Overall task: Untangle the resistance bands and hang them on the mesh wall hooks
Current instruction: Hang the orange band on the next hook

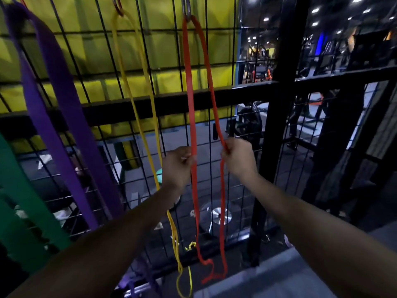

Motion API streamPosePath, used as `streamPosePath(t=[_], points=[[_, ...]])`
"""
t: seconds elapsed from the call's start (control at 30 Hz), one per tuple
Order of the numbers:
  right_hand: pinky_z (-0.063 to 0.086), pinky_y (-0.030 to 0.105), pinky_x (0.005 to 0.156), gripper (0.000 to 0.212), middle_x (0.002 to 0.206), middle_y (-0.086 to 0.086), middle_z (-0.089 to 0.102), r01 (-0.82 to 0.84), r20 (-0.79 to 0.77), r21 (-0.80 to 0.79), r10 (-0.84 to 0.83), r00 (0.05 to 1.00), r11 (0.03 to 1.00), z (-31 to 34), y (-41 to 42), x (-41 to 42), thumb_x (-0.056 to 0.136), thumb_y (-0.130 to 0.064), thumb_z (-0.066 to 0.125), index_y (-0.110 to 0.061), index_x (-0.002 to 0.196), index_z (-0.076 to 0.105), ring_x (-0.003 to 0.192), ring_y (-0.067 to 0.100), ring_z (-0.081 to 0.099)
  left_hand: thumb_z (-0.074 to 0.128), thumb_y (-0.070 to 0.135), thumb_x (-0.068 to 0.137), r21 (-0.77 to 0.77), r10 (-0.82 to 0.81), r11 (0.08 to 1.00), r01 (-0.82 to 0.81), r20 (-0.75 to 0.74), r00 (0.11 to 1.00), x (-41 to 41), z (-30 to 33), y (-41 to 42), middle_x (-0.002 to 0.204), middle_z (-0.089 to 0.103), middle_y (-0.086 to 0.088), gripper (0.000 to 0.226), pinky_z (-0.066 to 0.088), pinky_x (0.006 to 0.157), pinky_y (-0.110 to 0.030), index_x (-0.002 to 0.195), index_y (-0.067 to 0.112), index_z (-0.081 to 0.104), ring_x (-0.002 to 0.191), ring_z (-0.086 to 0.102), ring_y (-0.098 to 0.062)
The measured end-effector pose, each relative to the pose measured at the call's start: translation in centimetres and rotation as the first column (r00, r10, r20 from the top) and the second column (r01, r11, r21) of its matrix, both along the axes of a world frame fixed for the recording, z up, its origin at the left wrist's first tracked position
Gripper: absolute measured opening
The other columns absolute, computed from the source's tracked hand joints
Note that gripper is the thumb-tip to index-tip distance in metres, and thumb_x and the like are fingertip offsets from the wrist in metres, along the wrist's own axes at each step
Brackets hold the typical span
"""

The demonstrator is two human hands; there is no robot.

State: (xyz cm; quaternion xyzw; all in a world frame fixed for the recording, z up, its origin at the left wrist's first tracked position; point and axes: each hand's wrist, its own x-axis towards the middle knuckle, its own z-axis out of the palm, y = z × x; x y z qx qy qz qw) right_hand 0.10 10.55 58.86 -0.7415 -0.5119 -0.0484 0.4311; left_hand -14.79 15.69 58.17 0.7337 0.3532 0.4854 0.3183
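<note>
A red resistance band (190, 82) hangs as a long loop from a grey metal hook (186, 7) on the black mesh wall (90, 67). My left hand (177, 166) pinches its left strand and my right hand (238, 157) pinches its right strand, at about mid-height. The bottom of the red loop is twisted into a small knot-like tangle near the floor. A thin yellow band (137, 82) hangs from a red hook (117, 6) to the left. A wide purple band (53, 104) and a green band (25, 201) hang further left.
A thick black post (279, 104) stands just right of the red band. A black horizontal bar (150, 106) crosses the mesh. Behind the mesh are yellow padding, weight plates and gym machines. A grey floor edge lies at the lower right.
</note>
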Motion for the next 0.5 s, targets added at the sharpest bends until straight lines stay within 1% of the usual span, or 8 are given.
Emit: streamPosePath(t=[0.07, 0.13, 0.23, 0.27, 0.3, 0.37, 0.4, 0.5], points=[[0.051, 0.034, 0.063, 0.013, 0.085, 0.014, 0.061, 0.001, 0.01, 0.058, -0.001, 1.0, 0.998, 1.0, 0.6, -0.2, 0.09, -0.007, 0.051, -0.003, 0.089, 0.064, 0.074, 0.029, 0.061, 0.062, -0.006, 0.083, -0.012, -0.034, 0.999, 0.034, 0.001, 0.999, -0.1, -0.6, 0.1, 0.091, 0.064, -0.014, 0.015, 0.048, 0.078, -0.029, 0.097, -0.002, 0.067, 0.087, 0.059, -0.014], [0.053, 0.036, 0.066, 0.014, 0.089, 0.015, 0.062, -0.007, 0.018, 0.07, 0.006, 1.0, 0.998, 1.3, 1.0, -0.2, 0.09, -0.007, 0.051, -0.001, 0.091, 0.064, 0.076, 0.029, 0.062, 0.063, -0.002, 0.084, -0.012, -0.025, 1.0, 0.024, -0.09, 0.996, -0.1, -1.3, -0.1, 0.095, 0.065, -0.01, 0.017, 0.049, 0.074, -0.023, 0.101, -0.004, 0.068, 0.087, 0.058, -0.014], [0.041, 0.029, 0.059, 0.011, 0.08, 0.012, 0.058, -0.008, 0.009, 0.002, 0.008, 1.0, 1.0, 0.3, 1.2, -0.4, 0.089, -0.008, 0.051, -0.004, 0.085, 0.06, 0.072, 0.028, 0.057, 0.062, 0.004, 0.087, -0.037, -0.028, 0.999, 0.023, -0.135, 0.99, 0.3, -1.6, 0.2, 0.086, 0.061, 0.003, 0.015, 0.05, 0.074, -0.021, 0.099, -0.002, 0.068, 0.084, 0.057, -0.014], [0.039, 0.028, 0.058, 0.009, 0.078, 0.01, 0.057, -0.003, -0.007, -0.018, 0.003, 1.0, 1.0, -0.1, 1.1, -0.5, 0.089, -0.009, 0.052, -0.005, 0.083, 0.058, 0.07, 0.026, 0.055, 0.06, 0.004, 0.088, -0.056, -0.047, 0.998, 0.04, -0.138, 0.989, 0.6, -1.4, 0.3, 0.08, 0.061, 0.004, 0.012, 0.048, 0.07, -0.016, 0.096, -0.001, 0.067, 0.083, 0.057, -0.016], [0.038, 0.027, 0.058, 0.008, 0.076, 0.008, 0.056, 0.003, -0.026, -0.03, -0.004, 1.0, 1.0, -0.5, 1.1, -0.6, 0.089, -0.01, 0.053, -0.007, 0.083, 0.056, 0.07, 0.024, 0.053, 0.059, 0.004, 0.089, -0.068, -0.061, 0.996, 0.051, -0.15, 0.987, 1.0, -1.4, 0.3, 0.076, 0.061, 0.004, 0.01, 0.044, 0.065, -0.009, 0.093, 0.0, 0.066, 0.081, 0.056, -0.018], [0.038, 0.026, 0.06, 0.007, 0.077, 0.006, 0.057, 0.013, -0.049, -0.057, -0.016, 0.999, 0.998, -1.3, 1.0, -0.8, 0.091, -0.012, 0.054, -0.006, 0.089, 0.058, 0.073, 0.02, 0.052, 0.056, 0.005, 0.09, -0.07, -0.076, 0.995, 0.064, -0.19, 0.979, 1.5, -1.7, 0.5, 0.083, 0.064, -0.003, 0.012, 0.039, 0.064, -0.003, 0.096, -0.001, 0.064, 0.083, 0.056, -0.02], [0.039, 0.027, 0.061, 0.01, 0.079, 0.007, 0.059, 0.017, -0.056, -0.063, -0.02, 0.998, 0.998, -1.6, 0.9, -1.0, 0.091, -0.013, 0.055, -0.005, 0.093, 0.06, 0.075, 0.02, 0.053, 0.056, 0.007, 0.091, -0.062, -0.086, 0.995, 0.074, -0.212, 0.974, 1.4, -2.1, 0.6, 0.089, 0.063, -0.003, 0.015, 0.039, 0.064, -0.002, 0.1, -0.002, 0.064, 0.085, 0.056, -0.017], [0.052, 0.034, 0.068, 0.012, 0.087, 0.011, 0.068, 0.021, -0.109, -0.039, -0.025, 0.994, 0.999, -2.5, 0.6, -1.4, 0.09, -0.014, 0.056, -0.004, 0.093, 0.063, 0.081, 0.025, 0.063, 0.055, 0.014, 0.093, -0.013, -0.095, 0.995, 0.095, -0.266, 0.959, 0.9, -3.2, 0.6, 0.091, 0.062, -0.002, 0.016, 0.041, 0.067, -0.012, 0.103, 0.003, 0.062, 0.087, 0.056, -0.012]])
